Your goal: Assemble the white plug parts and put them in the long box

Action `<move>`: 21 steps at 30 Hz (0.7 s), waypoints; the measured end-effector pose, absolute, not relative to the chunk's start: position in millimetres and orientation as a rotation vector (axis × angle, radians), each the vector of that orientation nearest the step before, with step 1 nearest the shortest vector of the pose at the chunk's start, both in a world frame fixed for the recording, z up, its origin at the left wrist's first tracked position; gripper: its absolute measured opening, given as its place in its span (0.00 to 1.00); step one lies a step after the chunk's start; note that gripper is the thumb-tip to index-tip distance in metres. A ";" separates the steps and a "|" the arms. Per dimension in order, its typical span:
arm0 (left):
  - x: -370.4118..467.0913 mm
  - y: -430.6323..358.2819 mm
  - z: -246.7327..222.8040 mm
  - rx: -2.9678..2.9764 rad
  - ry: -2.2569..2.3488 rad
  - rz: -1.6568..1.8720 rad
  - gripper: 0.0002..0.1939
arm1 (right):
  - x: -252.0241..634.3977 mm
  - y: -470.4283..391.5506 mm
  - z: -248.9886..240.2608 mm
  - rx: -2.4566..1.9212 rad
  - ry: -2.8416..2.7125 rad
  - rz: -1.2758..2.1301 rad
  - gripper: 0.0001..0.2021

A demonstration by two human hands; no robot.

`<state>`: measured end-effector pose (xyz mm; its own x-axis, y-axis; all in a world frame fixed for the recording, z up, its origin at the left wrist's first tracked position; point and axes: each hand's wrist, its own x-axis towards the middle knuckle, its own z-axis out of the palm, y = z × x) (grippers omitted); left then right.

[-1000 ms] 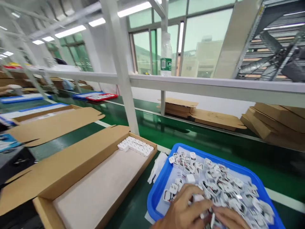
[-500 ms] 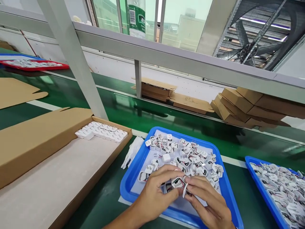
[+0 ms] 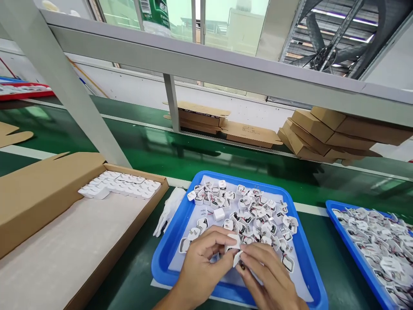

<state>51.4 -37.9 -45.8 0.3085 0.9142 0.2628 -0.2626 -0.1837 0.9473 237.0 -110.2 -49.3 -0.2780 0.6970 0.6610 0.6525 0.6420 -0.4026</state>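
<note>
Over the near part of a blue tray [image 3: 305,254], both hands work on one white plug-adapter housing. My left hand [image 3: 203,267] grips the small white housing [image 3: 232,242] between thumb and fingers. In my right hand [image 3: 267,273], thumb and fingertips pinch its white cover plate [image 3: 238,258], close against the housing and tilted. Fingers hide much of both parts and any wires between them. Around and behind the hands lie several open white housings [image 3: 247,217] with red and black wires and pronged covers, on a white sheet. One housing [image 3: 219,214] lies on its side.
To the left, an open cardboard box [image 3: 135,219] holds rows of white adapters [image 3: 129,183] at its far end. A white glove [image 3: 169,211] lies between box and tray. Another blue tray [image 3: 351,245] of parts stands right. Folded cartons [image 3: 325,133] rest behind, under a metal frame [image 3: 200,56].
The view has shifted, so the box and trays appear farther left. The housing has turned, and its wired opening no longer faces me. The cover plate has tilted.
</note>
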 end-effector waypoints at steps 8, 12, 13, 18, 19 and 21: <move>37.3 -30.2 -41.6 1.483 0.547 1.014 0.16 | 243.9 -106.2 -45.3 -1.101 -2.012 -0.017 0.20; 39.9 -29.3 -43.9 1.566 0.535 1.041 0.16 | 239.8 -107.2 -44.0 -1.085 -2.006 -0.050 0.20; 41.3 -29.8 -44.6 1.570 0.537 1.053 0.16 | 239.0 -107.2 -43.3 -1.071 -2.004 -0.031 0.21; 43.5 -34.9 -41.3 1.549 0.541 1.075 0.15 | 243.3 -104.0 -35.3 -1.150 -1.818 0.549 0.22; 43.0 -35.9 -39.7 1.568 0.536 1.077 0.15 | 244.8 -103.1 -33.9 -1.191 -1.744 0.678 0.22; 42.3 -37.3 -37.2 1.629 0.523 1.089 0.17 | 247.1 -101.3 -32.4 -1.236 -1.622 0.880 0.21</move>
<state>42.3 -37.3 -37.2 0.4888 0.7803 0.3902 -0.1832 -0.3455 0.9204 247.1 -101.3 -32.4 -0.1080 0.9679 0.2272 0.3367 0.2506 -0.9077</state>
